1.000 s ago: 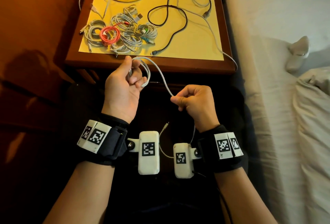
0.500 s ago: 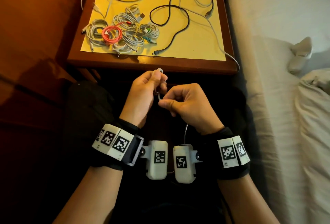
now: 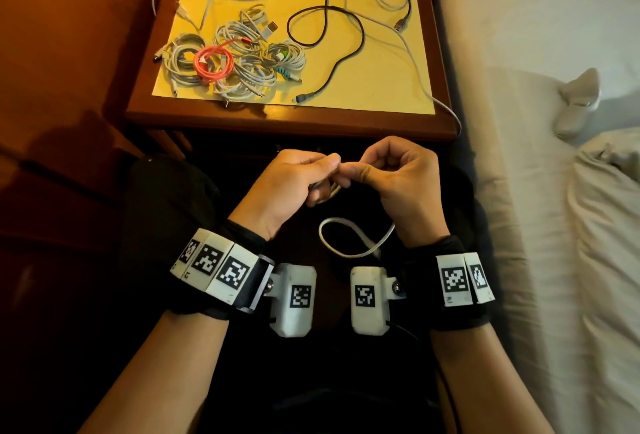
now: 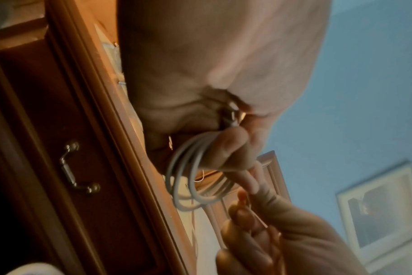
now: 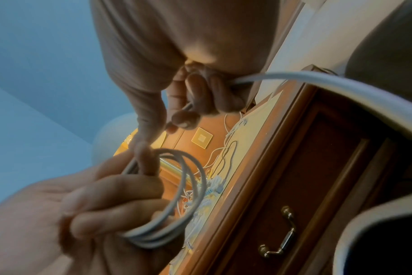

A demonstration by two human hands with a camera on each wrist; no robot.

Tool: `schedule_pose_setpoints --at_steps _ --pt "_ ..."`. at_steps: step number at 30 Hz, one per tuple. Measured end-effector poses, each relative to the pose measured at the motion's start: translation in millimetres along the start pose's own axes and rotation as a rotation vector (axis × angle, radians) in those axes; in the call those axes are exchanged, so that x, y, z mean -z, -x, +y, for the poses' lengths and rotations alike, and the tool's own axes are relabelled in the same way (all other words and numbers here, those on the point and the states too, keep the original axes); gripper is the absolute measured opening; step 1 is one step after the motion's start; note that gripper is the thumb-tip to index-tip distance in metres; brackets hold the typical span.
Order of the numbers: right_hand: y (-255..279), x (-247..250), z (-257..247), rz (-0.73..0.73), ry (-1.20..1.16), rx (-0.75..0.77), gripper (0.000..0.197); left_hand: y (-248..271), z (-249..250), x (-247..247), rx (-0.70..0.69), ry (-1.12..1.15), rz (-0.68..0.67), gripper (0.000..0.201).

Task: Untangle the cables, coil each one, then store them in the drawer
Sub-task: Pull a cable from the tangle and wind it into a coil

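Gripping a small coil of white cable (image 3: 329,191) in curled fingers, the left hand (image 3: 287,188) met the right hand (image 3: 398,181), which pinched the same cable's loose end; a slack loop hung below both wrists. Beyond the hands, coiled cables (image 3: 232,56) and a black cable (image 3: 343,39) lay on the nightstand (image 3: 291,118), its drawer (image 5: 318,186) shut.

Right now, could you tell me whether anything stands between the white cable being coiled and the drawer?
Yes: the drawer is closed, its handle untouched. Both the left hand and right hand hold the white cable.
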State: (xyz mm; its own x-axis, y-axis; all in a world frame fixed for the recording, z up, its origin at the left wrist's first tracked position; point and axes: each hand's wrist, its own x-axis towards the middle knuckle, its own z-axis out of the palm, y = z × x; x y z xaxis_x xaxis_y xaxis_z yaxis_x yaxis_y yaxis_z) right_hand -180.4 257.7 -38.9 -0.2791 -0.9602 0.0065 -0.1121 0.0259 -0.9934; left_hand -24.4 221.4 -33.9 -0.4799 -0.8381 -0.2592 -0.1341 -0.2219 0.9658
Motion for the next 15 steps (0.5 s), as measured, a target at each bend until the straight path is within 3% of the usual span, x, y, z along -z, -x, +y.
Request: schedule_pose_setpoints --at_steps 3,8,11,15 --pt "3 -1 1 -0.023 -0.007 0.021 0.020 3 0 3 0.059 0.106 -0.032 0.039" --pt "6 0 7 -0.047 -0.053 -0.026 0.013 10 -2 5 0.112 0.498 0.061 0.040" --pt "8 5 14 -0.025 -0.097 -0.109 0.011 10 1 10 0.067 0.751 0.140 0.046" --pt "10 12 24 0.046 -0.151 -0.233 0.010 9 3 26 -0.025 0.953 0.302 0.038"
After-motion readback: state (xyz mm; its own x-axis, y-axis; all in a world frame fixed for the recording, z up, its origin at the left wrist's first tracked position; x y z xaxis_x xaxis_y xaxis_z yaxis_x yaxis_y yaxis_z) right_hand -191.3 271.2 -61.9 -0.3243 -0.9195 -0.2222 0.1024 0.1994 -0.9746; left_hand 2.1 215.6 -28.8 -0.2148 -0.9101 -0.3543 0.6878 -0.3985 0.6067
